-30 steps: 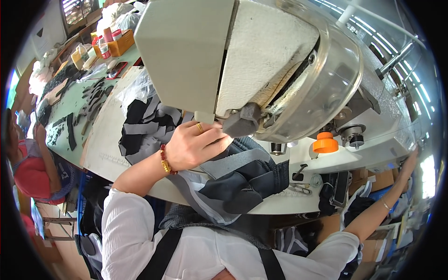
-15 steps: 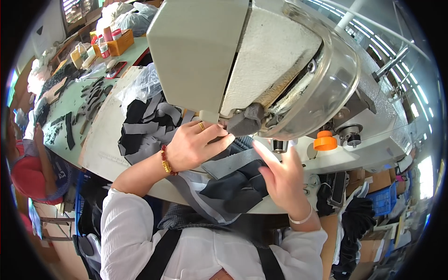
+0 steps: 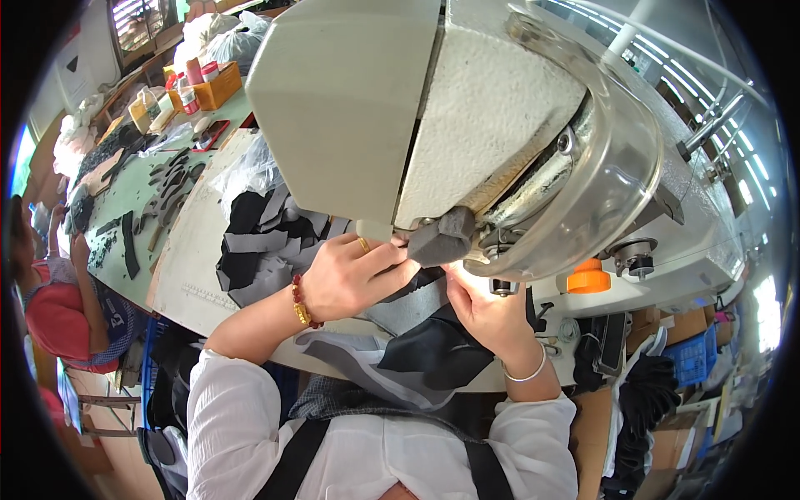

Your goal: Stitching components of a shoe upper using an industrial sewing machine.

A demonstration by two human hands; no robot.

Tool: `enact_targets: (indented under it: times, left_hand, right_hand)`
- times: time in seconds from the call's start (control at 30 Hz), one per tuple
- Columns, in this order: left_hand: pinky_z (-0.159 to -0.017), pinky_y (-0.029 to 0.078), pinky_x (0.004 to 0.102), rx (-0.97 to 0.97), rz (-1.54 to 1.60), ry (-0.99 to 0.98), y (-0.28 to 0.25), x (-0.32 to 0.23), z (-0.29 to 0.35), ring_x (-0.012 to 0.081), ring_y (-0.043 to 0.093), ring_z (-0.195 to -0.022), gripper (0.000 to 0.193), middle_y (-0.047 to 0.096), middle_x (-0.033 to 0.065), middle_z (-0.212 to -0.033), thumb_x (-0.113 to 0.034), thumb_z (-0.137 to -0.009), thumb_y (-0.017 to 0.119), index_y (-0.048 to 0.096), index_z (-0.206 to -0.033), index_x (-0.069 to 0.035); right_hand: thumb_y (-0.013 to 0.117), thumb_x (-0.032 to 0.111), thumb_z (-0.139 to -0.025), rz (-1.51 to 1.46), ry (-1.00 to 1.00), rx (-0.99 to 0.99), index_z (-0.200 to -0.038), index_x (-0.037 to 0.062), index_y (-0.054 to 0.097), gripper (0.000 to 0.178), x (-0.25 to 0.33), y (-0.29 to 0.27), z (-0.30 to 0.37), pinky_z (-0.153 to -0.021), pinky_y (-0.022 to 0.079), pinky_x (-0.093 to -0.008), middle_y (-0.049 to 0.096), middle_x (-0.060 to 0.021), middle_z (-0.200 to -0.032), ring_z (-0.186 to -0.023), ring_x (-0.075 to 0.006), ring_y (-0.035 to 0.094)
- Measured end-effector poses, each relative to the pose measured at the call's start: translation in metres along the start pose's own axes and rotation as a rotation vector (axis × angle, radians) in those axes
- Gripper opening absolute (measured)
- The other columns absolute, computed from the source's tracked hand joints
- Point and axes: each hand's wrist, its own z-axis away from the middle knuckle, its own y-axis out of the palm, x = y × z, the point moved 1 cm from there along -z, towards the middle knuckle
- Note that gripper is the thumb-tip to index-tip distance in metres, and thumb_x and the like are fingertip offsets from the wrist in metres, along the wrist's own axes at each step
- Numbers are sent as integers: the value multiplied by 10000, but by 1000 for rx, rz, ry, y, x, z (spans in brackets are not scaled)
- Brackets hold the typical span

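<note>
Both my hands work under the head of a sewing machine [image 3: 500, 92]. My left hand [image 3: 350, 275], with a ring and a red-and-gold bracelet, pinches the edge of a dark fabric piece [image 3: 418, 283] left of the needle area. A grey foam-like block [image 3: 442, 237] on the machine hides the needle and some fingertips. My right hand [image 3: 487, 312] is closed on the fabric's right side, its fingertips partly behind the machine's clear guard [image 3: 617, 175]. Grey and black fabric panels [image 3: 433, 354] hang from there over the table's front edge toward my lap.
Cut grey and black pieces [image 3: 258, 250] are heaped left of the machine. An orange knob [image 3: 588, 277] sits at its right. On a green table [image 3: 117, 192] farther left lie dark strips and an orange box [image 3: 218, 87]. A co-worker in a red garment [image 3: 58, 312] sits there.
My right hand has moved left and its spread fingers have closed in on the fabric by the needle area. My left hand stays nearly in place. The hanging panels have shifted right.
</note>
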Motion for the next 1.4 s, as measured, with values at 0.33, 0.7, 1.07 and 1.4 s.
enact_targets:
  times: [0.33,0.7,1.07,1.4]
  left_hand:
    - [-617,561,312,18,161,-174,27,5,20,191,685,-800,166,645,28,-916,-127,-699,767,695,-847,-114]
    - [-544,508,284,49,-102,-102,25,4,21,175,667,-766,240,656,89,-979,-150,-695,734,701,-932,-123]
    - [-722,591,366,213,18,89,-25,-6,-13,236,716,-918,532,707,94,-1085,-170,-568,773,724,-1088,-69]
    - [-620,583,294,12,270,-258,-22,-1,4,231,748,-779,294,753,107,-930,-65,-725,766,741,-1012,-8]
  right_hand:
    - [767,39,-826,207,-117,-32,-1040,75,774,217,-9,5,6,-723,544,-383,730,-80,-857,-747,-256,696]
    - [875,187,-794,235,26,35,-932,36,771,229,-4,-25,8,-775,518,-452,742,-68,-925,-848,-327,687]
    - [779,178,-855,-629,-291,421,-973,105,653,187,24,-48,4,-763,490,-356,672,-22,-974,-890,-227,657]
    - [768,95,-833,-154,-31,-37,-884,36,696,106,-6,-4,5,-621,540,-417,692,-117,-841,-688,-330,660]
